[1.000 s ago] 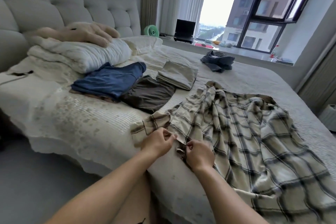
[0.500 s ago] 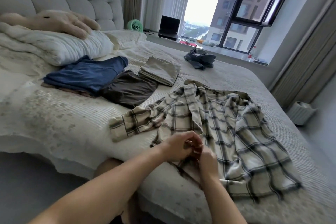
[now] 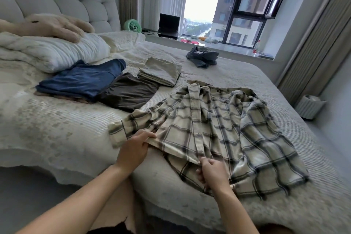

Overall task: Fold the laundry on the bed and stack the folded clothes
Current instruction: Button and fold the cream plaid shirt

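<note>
A beige plaid shirt (image 3: 224,129) lies spread on the bed (image 3: 57,131), its collar toward the window and its hem near me. My left hand (image 3: 133,150) grips the hem at its left corner, beside the loose sleeve. My right hand (image 3: 212,173) pinches the hem at the button placket. Beyond the shirt lie a folded blue garment (image 3: 81,80), a folded brown garment (image 3: 129,91) and a folded beige garment (image 3: 161,71). A crumpled grey garment (image 3: 202,57) sits farther back.
Pillows and a plush toy (image 3: 57,26) lie against the tufted headboard at the left. A green fan (image 3: 133,25) and a laptop (image 3: 169,24) stand on the window ledge. A white bin (image 3: 309,106) stands on the floor at the right.
My hands, close together on the hem a moment ago, have moved apart along it. The left hand went toward the sleeve side, and the hem now lies stretched between them.
</note>
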